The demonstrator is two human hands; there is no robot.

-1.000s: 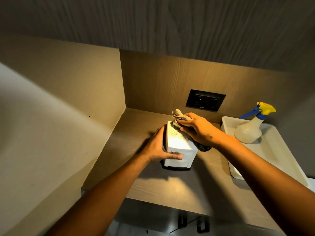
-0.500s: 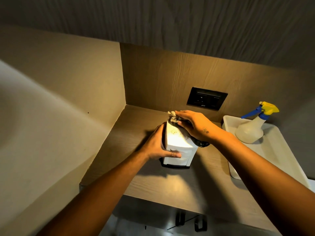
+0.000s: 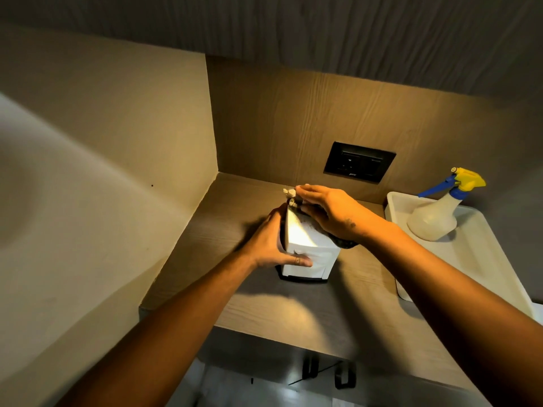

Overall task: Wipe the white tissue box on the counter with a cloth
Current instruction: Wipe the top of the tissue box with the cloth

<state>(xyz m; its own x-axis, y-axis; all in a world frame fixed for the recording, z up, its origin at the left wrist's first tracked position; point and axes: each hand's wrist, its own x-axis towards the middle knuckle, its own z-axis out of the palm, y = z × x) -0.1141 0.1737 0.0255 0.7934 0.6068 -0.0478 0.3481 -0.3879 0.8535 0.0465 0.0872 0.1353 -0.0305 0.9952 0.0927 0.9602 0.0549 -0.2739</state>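
The white tissue box (image 3: 299,235) stands upright on a black base in the middle of the wooden counter (image 3: 264,306). My left hand (image 3: 269,245) grips its left side, thumb across the front face. My right hand (image 3: 326,211) lies flat over the box's top and far right side, pressing a cloth (image 3: 289,193) against it. Only a pale bunched tip of the cloth shows past my fingertips, and a dark part shows under my wrist at the box's right.
A white tray (image 3: 482,259) lies at the counter's right end with a spray bottle (image 3: 437,215), blue-and-yellow trigger, on it. A black socket plate (image 3: 359,165) is set in the back wall. A side wall closes the left. The counter's front edge is near me.
My right hand with the cloth has slid back and up along the box's top toward the wall. The left hand keeps its hold on the box.
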